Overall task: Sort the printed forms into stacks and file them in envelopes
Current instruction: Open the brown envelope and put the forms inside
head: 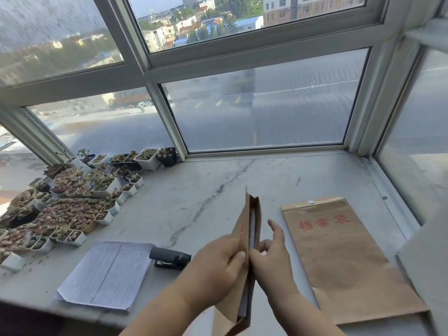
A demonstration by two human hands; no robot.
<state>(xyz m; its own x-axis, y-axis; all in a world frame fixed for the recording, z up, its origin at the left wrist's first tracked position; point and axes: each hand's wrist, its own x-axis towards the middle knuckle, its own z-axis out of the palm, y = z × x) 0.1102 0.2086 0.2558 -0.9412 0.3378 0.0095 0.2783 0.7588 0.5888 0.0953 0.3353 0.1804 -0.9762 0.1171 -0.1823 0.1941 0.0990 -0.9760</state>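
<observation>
The filing step is in hand — the left hand (pixel 219 259) pinches the brown envelope (pixel 244 258), held on edge near the centre, while the right hand (pixel 272 253) presses sheets inside, forefinger straight. Next: seat them fully — then take the printed forms (pixel 106 272) lying left.

Left hand (pixel 219 259) pinches with thumb; right hand (pixel 271 253) raised, fingers loosely spread.
</observation>
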